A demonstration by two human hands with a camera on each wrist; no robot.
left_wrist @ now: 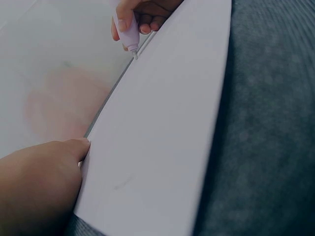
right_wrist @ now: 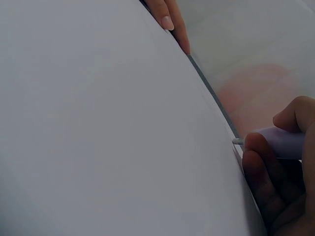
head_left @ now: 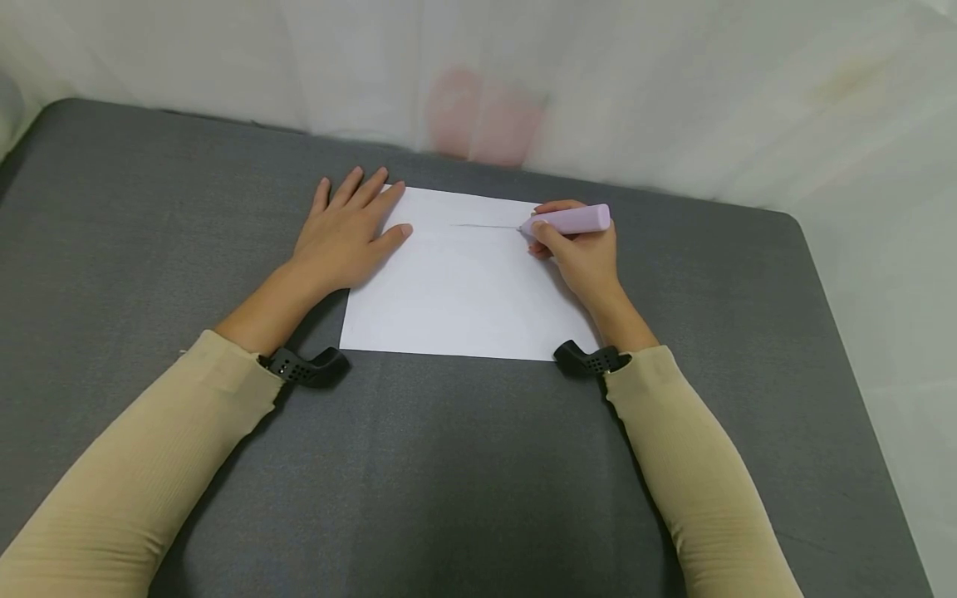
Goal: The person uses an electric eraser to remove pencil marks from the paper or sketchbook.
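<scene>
Right now the right hand (head_left: 586, 253) holds a fat purple pen (head_left: 571, 220). Its fingers and thumb are curled round the pen near the tip. The pen lies almost flat, with its long side running left to right. The tip points left, toward the other hand, and touches the white paper (head_left: 463, 299) near the far right corner. A thin grey line (head_left: 486, 225) runs on the paper from the tip off to the left. It goes the same way the pen points.

The left hand (head_left: 344, 237) lies flat with its fingers straight and spread. It presses down on the far left corner of the paper and holds nothing. In the left wrist view the thumb (left_wrist: 78, 146) sits right at the paper's edge, and the pen tip (left_wrist: 134, 53) shows at the far end of the sheet.

So the line sits between the two hands, and the right hand is the one at its end.

The paper lies on a grey bench (head_left: 149, 208). Both arms wear tan sleeves (head_left: 149, 465) with black bands at the wrists. A white wall (head_left: 673, 83) with a faint pink patch (head_left: 486, 116) stands behind the bench.
</scene>
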